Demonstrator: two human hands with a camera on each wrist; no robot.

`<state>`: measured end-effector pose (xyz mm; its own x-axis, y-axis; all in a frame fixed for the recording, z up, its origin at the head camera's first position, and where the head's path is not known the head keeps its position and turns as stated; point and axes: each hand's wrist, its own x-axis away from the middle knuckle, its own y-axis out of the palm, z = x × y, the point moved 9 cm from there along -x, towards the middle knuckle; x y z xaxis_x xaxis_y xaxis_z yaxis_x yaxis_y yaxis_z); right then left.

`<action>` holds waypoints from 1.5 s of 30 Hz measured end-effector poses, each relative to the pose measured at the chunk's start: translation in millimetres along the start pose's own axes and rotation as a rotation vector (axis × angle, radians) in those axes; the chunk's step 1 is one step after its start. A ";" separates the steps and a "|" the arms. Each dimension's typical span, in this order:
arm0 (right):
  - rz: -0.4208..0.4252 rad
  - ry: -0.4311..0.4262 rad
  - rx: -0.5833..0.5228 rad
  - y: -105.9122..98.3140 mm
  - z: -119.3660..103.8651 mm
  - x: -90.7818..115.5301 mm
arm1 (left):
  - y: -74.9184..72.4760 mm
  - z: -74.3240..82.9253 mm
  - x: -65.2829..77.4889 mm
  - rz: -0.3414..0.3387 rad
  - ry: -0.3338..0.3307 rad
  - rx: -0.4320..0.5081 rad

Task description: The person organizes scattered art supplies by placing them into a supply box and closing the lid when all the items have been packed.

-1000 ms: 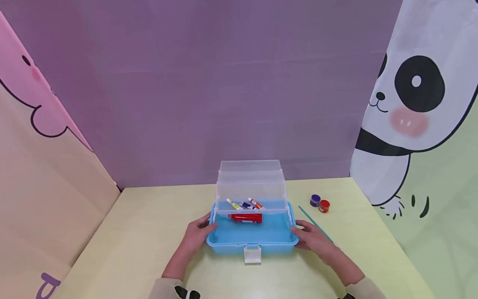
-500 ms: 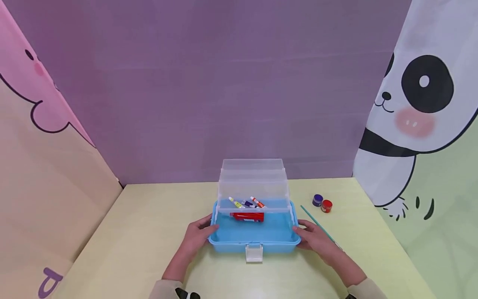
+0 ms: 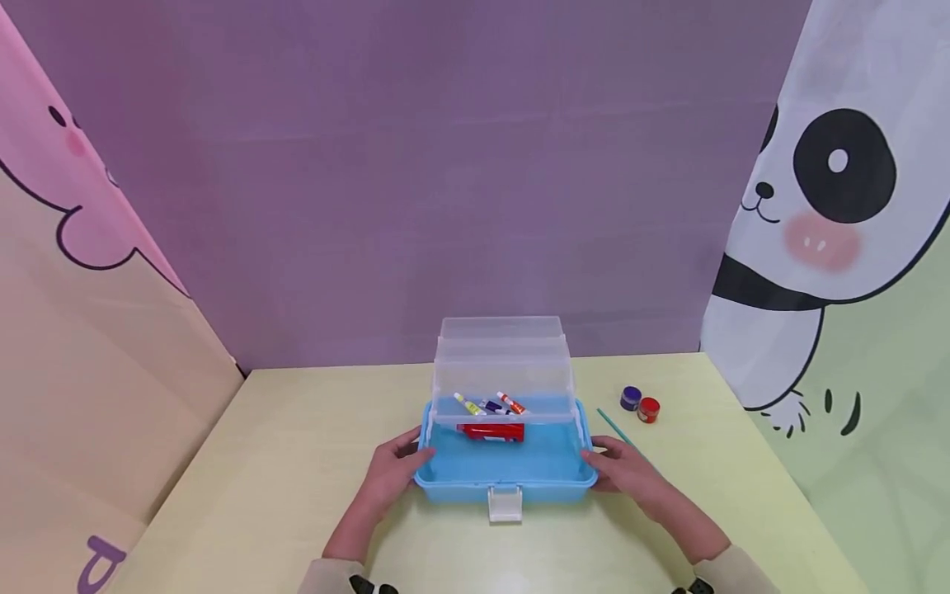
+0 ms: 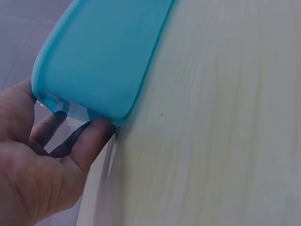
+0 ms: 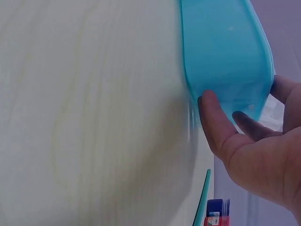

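A light blue plastic storage box [image 3: 512,466] stands on the table with its clear lid [image 3: 503,363] raised at the back. My left hand [image 3: 389,472] grips its left end, thumb over the rim; in the left wrist view the fingertips touch the end wall. At the right end my right hand [image 3: 627,474] holds the box the same way, thumb on the rim and fingers against the side. Inside lies a red tube-like container [image 3: 491,432]. Small tubes, one yellow [image 3: 469,404], one purple [image 3: 493,407] and one orange-red [image 3: 511,403], lie behind it, seen partly through clear plastic.
Right of the box lie a teal thin-handled brush or stick [image 3: 616,426], its near end hidden by my right forearm, and two little jars, one dark blue [image 3: 631,398] and one red [image 3: 648,410]. A purple backdrop [image 3: 475,181] rises behind the table.
The whole scene shifts slightly in the head view. Both hands keep their hold on the box. The right forearm now covers more of the teal stick.
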<state>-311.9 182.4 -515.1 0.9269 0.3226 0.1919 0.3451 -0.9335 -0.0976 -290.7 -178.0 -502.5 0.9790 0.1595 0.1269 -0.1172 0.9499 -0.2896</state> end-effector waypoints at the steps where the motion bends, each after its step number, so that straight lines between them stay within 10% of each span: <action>1: -0.004 0.000 -0.006 0.0 0.1 0.3 | 0.4 -0.5 0.8 0.003 -0.003 -0.002; 18: 0.048 0.009 0.040 -7.0 -2.9 3.8 | 2.1 -2.4 4.1 0.010 0.000 0.000; 32: 0.286 -0.155 0.220 -97.5 -56.8 -5.8 | 3.2 -1.8 1.5 0.010 -0.004 0.027; 45: 0.447 -0.142 0.484 -137.1 -49.8 -24.4 | 1.9 -1.4 6.9 0.023 -0.009 0.034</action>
<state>-389.2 294.7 -457.8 0.9949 -0.0302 -0.0957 -0.0797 -0.8173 -0.5706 -284.0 -175.5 -503.5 0.9746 0.1835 0.1287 -0.1454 0.9546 -0.2600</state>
